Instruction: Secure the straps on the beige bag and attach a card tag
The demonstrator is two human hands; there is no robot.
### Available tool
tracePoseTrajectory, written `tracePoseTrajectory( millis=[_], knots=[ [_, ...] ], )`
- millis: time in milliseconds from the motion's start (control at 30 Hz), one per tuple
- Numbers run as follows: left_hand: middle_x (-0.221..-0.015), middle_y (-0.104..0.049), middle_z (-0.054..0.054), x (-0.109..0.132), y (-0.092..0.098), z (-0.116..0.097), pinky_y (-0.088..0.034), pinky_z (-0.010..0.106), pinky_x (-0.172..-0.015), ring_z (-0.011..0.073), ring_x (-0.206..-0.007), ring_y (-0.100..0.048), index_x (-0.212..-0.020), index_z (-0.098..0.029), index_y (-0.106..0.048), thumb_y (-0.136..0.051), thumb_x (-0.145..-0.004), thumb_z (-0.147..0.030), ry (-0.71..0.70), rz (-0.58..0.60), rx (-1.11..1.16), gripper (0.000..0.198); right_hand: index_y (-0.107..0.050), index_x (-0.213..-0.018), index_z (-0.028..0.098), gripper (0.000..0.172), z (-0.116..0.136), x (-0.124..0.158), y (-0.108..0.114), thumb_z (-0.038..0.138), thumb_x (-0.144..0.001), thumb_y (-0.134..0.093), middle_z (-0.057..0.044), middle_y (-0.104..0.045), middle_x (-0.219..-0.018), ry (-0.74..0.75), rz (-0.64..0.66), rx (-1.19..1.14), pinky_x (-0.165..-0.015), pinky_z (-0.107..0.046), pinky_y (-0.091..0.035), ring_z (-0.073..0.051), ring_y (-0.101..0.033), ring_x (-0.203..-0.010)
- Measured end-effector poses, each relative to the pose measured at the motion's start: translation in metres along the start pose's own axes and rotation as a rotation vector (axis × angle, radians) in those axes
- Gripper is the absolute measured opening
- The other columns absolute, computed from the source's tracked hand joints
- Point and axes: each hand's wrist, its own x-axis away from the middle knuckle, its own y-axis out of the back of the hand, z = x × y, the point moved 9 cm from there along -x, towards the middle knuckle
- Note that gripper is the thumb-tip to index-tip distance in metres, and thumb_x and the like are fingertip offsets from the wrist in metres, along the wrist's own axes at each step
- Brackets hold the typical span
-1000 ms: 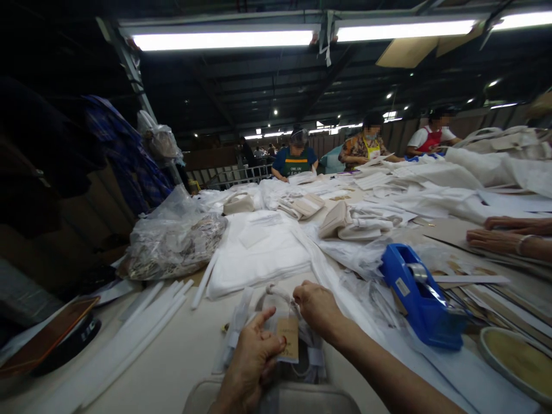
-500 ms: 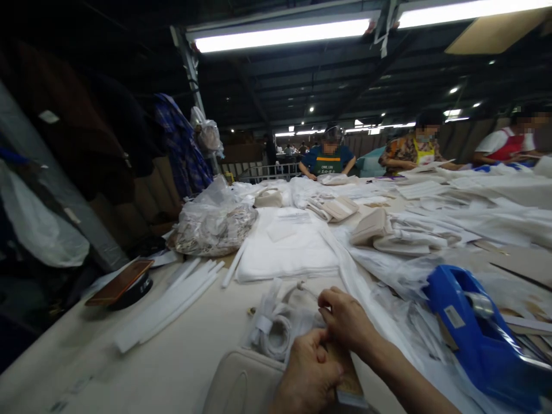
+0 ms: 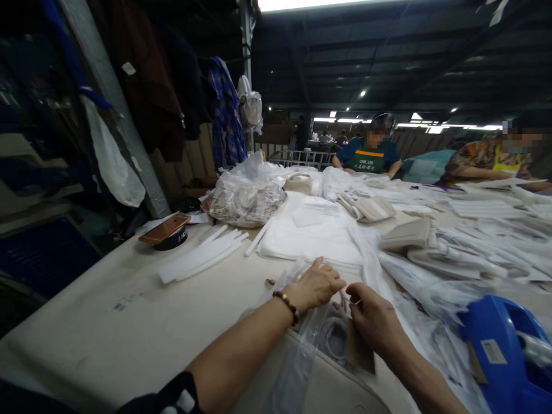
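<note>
A beige bag (image 3: 340, 382) lies at the table's near edge, with a coiled, plastic-wrapped strap (image 3: 334, 339) on it. My left hand (image 3: 317, 286), a beaded bracelet at its wrist, reaches over the strap's far end with fingers bent; what it holds is hidden. Close beside it, my right hand (image 3: 371, 313) has its fingers pinched by a thin cord-like piece, too small to name. A brown card (image 3: 360, 348) hangs or stands just below my right hand. Clear plastic (image 3: 293, 368) covers part of the bag.
Stacked white sheets (image 3: 310, 236) lie beyond my hands. At left are white strips (image 3: 202, 256) and a phone (image 3: 165, 229) on a black round object. A blue tape dispenser (image 3: 504, 339) stands right. Bagged items (image 3: 250, 198) and beige pouches (image 3: 407, 234) lie farther back; people work across the table.
The view has swung left. My left hand has moved from the bag's near side to the strap's far end. My right hand is now lower, next to the brown card.
</note>
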Motion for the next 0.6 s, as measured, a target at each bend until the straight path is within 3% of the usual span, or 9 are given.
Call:
tracePoseTrajectory(
  millis=[233, 333, 400, 467, 533, 600],
  knots=[
    [-0.078, -0.069, 0.004, -0.016, -0.013, 0.005, -0.046, 0.038, -0.089, 0.0188, -0.084, -0.063, -0.073, -0.014, -0.065, -0.057, -0.082, -0.005, -0.022, 0.082, -0.050, 0.015, -0.060, -0.072, 0.019, 0.023, -0.020, -0.011, -0.001, 0.006, -0.067, -0.041, -0.007, -0.065, -0.072, -0.054, -0.076, 0.016, -0.060, -0.031, -0.042, -0.023, -0.062, -0.065],
    [-0.102, -0.070, 0.008, -0.008, 0.003, 0.012, -0.044, 0.037, -0.095, 0.0222, -0.105, -0.060, -0.094, -0.016, -0.068, -0.064, -0.077, -0.005, 0.031, 0.022, 0.026, 0.021, -0.061, -0.076, 0.019, 0.018, -0.023, -0.008, 0.013, 0.018, -0.073, -0.043, -0.009, -0.066, -0.079, -0.048, -0.132, -0.037, -0.066, -0.033, -0.047, -0.022, -0.063, -0.069],
    [-0.133, -0.055, 0.013, 0.015, 0.023, 0.024, -0.033, 0.042, -0.108, 0.0264, -0.129, -0.043, -0.124, -0.018, -0.055, -0.067, -0.077, -0.012, 0.125, -0.076, 0.082, 0.049, -0.062, -0.090, 0.018, 0.027, -0.031, 0.010, 0.031, 0.034, -0.078, -0.043, -0.011, -0.065, -0.092, -0.064, -0.207, -0.090, -0.071, -0.036, -0.050, -0.023, -0.064, -0.074],
    [-0.145, -0.040, 0.018, 0.056, 0.041, 0.042, -0.027, 0.045, -0.112, 0.0285, -0.137, -0.032, -0.139, -0.014, -0.039, -0.064, -0.081, -0.022, 0.274, -0.173, 0.144, 0.063, -0.061, -0.099, 0.018, 0.043, -0.047, 0.040, 0.038, 0.052, -0.077, -0.045, -0.012, -0.066, -0.097, -0.157, -0.232, -0.203, -0.071, -0.038, -0.052, -0.025, -0.065, -0.078],
    [-0.145, -0.040, 0.020, 0.109, 0.046, 0.057, -0.033, 0.047, -0.109, 0.0300, -0.134, -0.038, -0.141, -0.012, -0.034, -0.056, -0.086, -0.032, 0.419, -0.218, 0.225, 0.063, -0.063, -0.101, 0.021, 0.050, -0.067, 0.078, 0.020, 0.061, -0.073, -0.052, -0.011, -0.070, -0.098, -0.327, -0.140, -0.408, -0.072, -0.038, -0.055, -0.028, -0.068, -0.086],
    [-0.134, -0.052, 0.021, 0.160, 0.032, 0.064, -0.047, 0.042, -0.097, 0.0296, -0.120, -0.054, -0.139, -0.009, -0.037, -0.049, -0.088, -0.042, 0.509, -0.162, 0.366, 0.062, -0.063, -0.102, 0.023, 0.043, -0.073, 0.114, -0.008, 0.057, -0.080, -0.048, -0.010, -0.070, -0.109, -0.390, -0.091, -0.659, -0.083, -0.037, -0.055, -0.028, -0.066, -0.100]
  ],
)
